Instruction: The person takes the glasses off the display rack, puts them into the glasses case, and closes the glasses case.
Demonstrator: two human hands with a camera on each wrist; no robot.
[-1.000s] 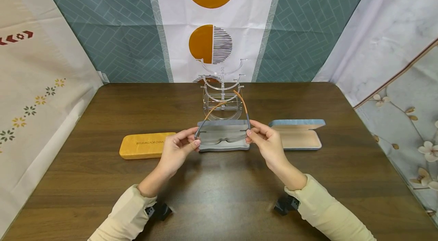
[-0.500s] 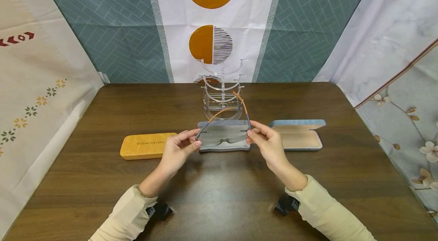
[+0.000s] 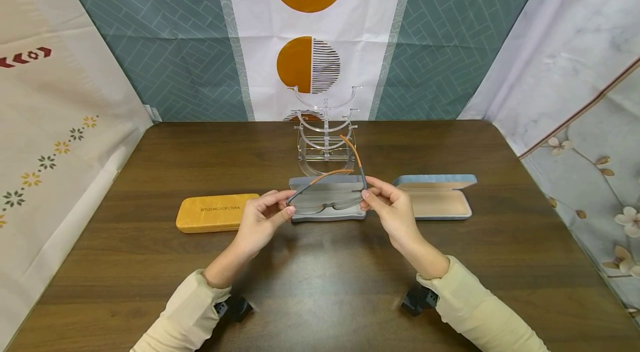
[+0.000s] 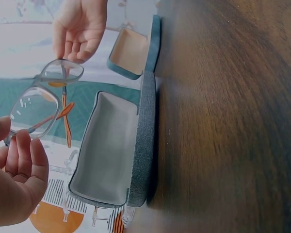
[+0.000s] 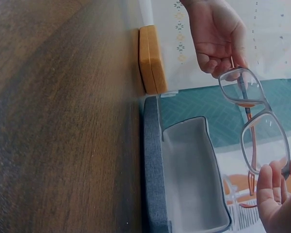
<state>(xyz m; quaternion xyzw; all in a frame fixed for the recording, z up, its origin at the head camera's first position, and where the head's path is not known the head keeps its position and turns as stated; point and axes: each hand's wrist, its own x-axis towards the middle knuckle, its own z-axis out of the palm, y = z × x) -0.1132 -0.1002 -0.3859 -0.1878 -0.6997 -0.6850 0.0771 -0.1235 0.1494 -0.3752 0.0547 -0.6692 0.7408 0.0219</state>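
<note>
My left hand and right hand hold a pair of eyeglasses between them, each pinching one end of the front by the hinge. The glasses have a grey frame, clear lenses and orange-tipped temples. In the head view the right temple points away, while the left temple slants inward across the middle. Just beyond and below the glasses, an open grey glasses case lies on the table, its pale inside bare in the left wrist view. The temple tips cross in that view.
A yellow glasses case, closed, lies beside my left hand. To the right of my right hand sits an open blue case with a beige lining. Behind the grey case stands a clear tiered glasses stand on the brown table.
The left temple has swung inward, its orange tip moving right and nearer to the front of the glasses. Both hands stay almost in place, and the right temple has hardly moved.
</note>
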